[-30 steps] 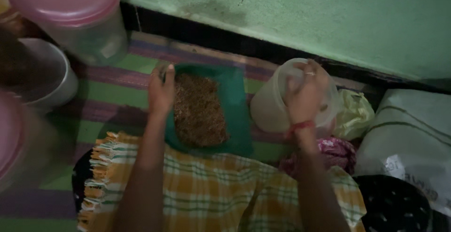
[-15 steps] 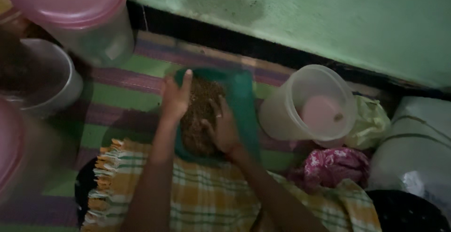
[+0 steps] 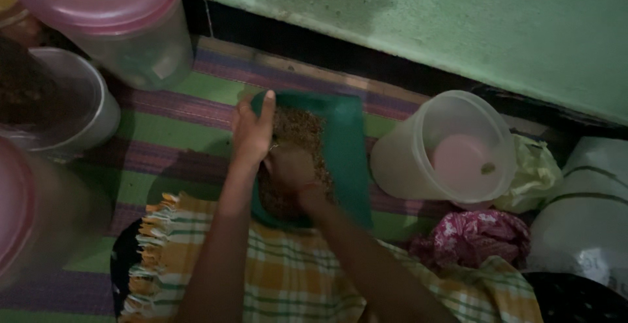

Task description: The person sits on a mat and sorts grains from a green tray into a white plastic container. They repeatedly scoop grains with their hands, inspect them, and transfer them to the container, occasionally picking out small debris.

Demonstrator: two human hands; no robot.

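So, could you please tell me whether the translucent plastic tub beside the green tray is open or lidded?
Open. The translucent tub has no lid on: the head view looks straight past its rim to the pinkish bottom inside.
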